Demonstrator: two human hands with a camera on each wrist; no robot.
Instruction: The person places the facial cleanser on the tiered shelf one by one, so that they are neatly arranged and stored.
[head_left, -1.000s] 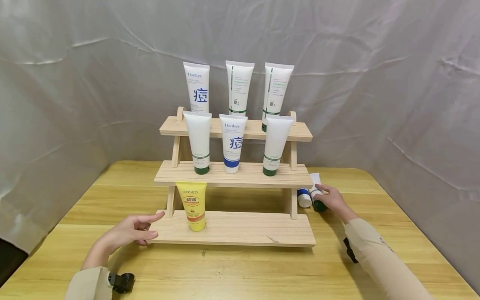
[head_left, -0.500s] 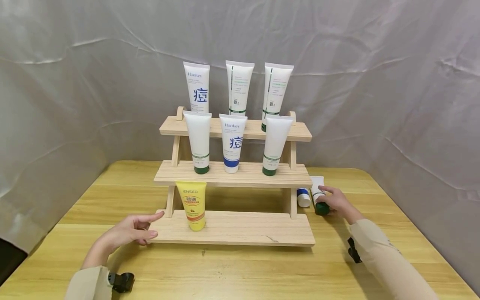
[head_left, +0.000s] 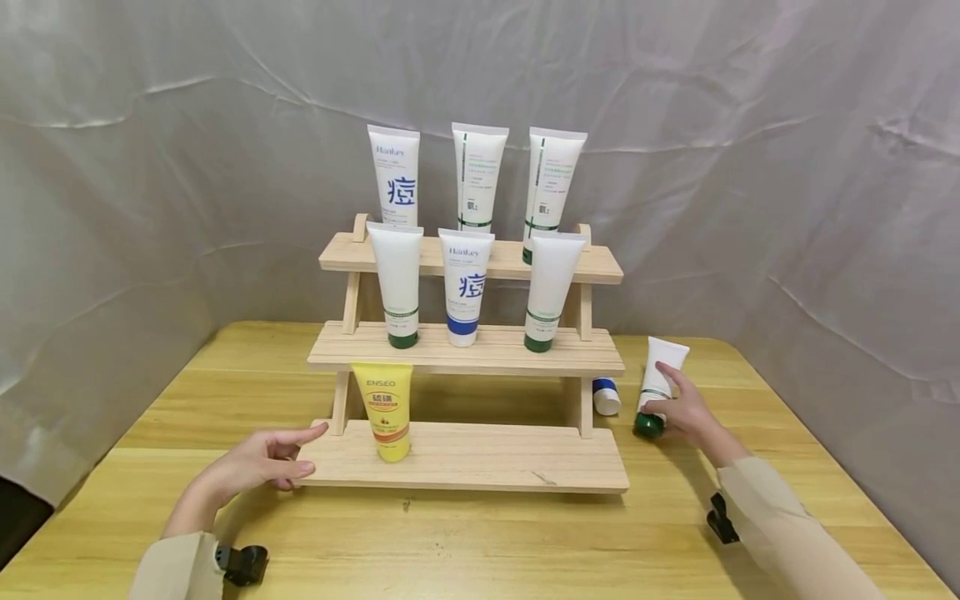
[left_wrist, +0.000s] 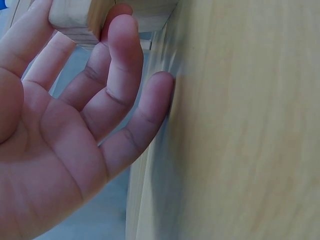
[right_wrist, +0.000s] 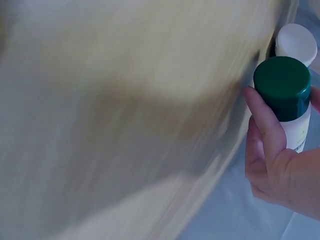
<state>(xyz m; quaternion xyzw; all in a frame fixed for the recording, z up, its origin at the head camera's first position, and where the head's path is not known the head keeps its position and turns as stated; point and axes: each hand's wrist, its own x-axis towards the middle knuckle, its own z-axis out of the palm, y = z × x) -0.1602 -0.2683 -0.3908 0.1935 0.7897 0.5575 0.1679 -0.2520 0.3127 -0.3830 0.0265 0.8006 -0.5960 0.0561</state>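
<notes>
My right hand grips a white squeeze tube with a green cap, tilted cap-down to the right of the stand. In the right wrist view, the fingers curl round it just below the green cap. My left hand holds the left end of the lowest board of a three-tier wooden display stand. The left wrist view has the board end between thumb and fingers. A yellow tube stands on that lowest board, towards its left side.
Three white tubes stand on the top tier, and three on the middle tier. Another tube with a white cap and blue band lies behind the stand's right side, partly hidden. Grey cloth surrounds the wooden table.
My right hand has drawn the green-capped tube rightward, away from the blue-banded tube and the stand, and its upper end now leans right. My left hand has stayed in place.
</notes>
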